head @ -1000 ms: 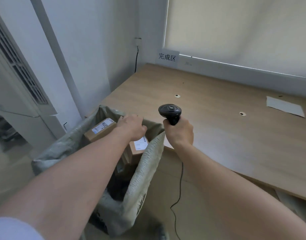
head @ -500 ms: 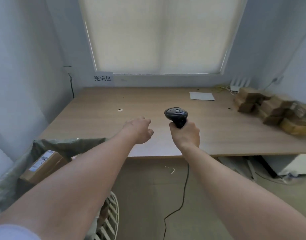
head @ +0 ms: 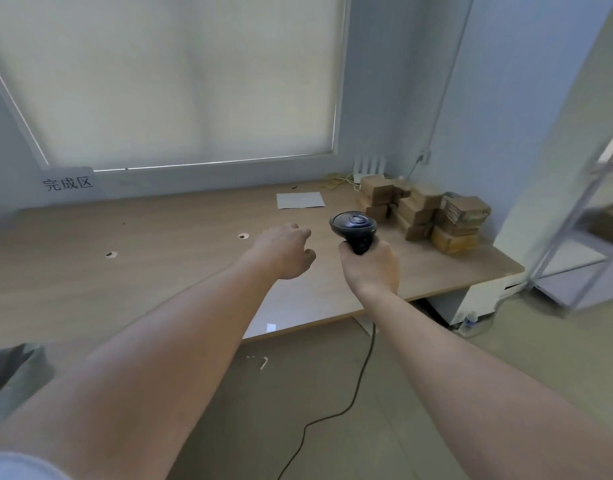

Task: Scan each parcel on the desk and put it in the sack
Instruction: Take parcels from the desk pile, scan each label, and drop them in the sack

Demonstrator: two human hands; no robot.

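As the right hand (head: pixel 370 268) gripped the scanner (head: pixel 353 227) and the left hand (head: pixel 285 251) hung empty, fingers loosely curled, unscanned parcels (head: pixel 424 211) sat stacked at the worktop's (head: pixel 159 258) far right corner. A hasty one-handed reach risked toppling the uneven stack. The sack (head: pixel 14 372) lay well apart at the lower left, inviting a drop in transit.

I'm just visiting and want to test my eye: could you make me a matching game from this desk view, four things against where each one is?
Things:
1. scanner
2. stack of parcels
3. sheet of paper
4. sack

Places:
A. flat on the desk, near the window
B. bottom left edge of the view, beside the desk
C. gripped in the right hand
D. piled on the desk's right end

Pairs: 1-C, 2-D, 3-A, 4-B
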